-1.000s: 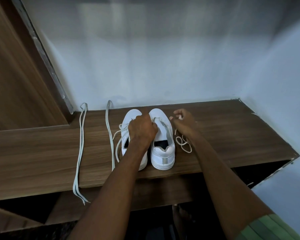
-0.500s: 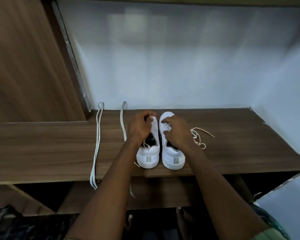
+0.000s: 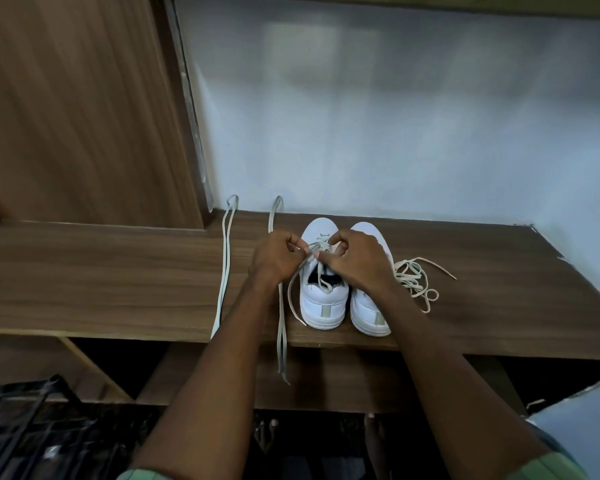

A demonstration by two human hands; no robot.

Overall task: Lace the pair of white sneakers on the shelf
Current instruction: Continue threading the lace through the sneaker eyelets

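Two white sneakers stand heel-toward-me on the wooden shelf (image 3: pixel 118 278): the left sneaker (image 3: pixel 323 303) and the right sneaker (image 3: pixel 369 317). My left hand (image 3: pixel 278 259) and my right hand (image 3: pixel 359 263) both pinch the cream lace (image 3: pixel 297 289) threaded through the left sneaker's front eyelets. One end of that lace trails down the shoe's left side, another loops into its opening. My right hand covers much of the right sneaker's top. A second cream lace (image 3: pixel 416 280) lies bunched on the shelf to the right of the pair.
Two pale grey flat laces (image 3: pixel 224 265) (image 3: pixel 282 327) lie stretched front to back left of the shoes, ends hanging over the shelf edge. A wooden panel (image 3: pixel 77 109) rises at left, white walls behind and right. A dark wire rack (image 3: pixel 25 427) sits below left.
The view has shifted, so the shoes sit further right in frame. My right hand has moved from the right sneaker to the left one. Both hands now hold that shoe's lace.
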